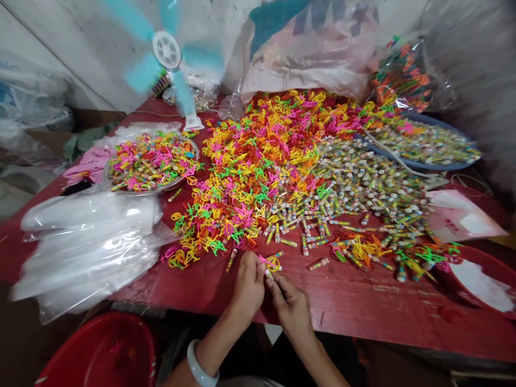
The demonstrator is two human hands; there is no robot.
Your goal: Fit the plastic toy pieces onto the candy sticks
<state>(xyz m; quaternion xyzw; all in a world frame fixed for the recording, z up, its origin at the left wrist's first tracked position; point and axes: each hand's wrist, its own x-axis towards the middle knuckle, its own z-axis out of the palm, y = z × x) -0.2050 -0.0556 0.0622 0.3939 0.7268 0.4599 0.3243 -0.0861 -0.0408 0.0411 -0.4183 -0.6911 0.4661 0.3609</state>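
A red table (363, 317) fills most of the view. At its back, against the wall, leans a big pale sack (310, 67) with a blue-green patch. In front of the sack spreads a wide heap of plastic pieces (242, 166) in yellow, pink, orange, red and green. A heap of little tubes (374, 183) with white ends meets it on the right, and behind these tubes a blue tray (439, 166) holds more of them. On the left lie clear bags (97, 236), partly over the table's edge, with a red tub (97, 344) below. A fan (166, 49) stands at the back left, its blue blades blurred. In front of the fan, a round bowl (167, 188) holds mixed tubes and coloured pieces. A red bowl (494, 263) with something white in it sits at the right edge.

Both hands meet over the front of the table, close together. The left hand (249, 282), with a pale bracelet (201, 365) on its wrist, has its fingers curled and pinches a pink piece (263, 260). The right hand (292, 306) pinches a single tube (269, 274) between thumb and fingers, just beside the left fingertips. A small yellow piece (274, 263) shows right behind that tube; whether it is held, I cannot tell.
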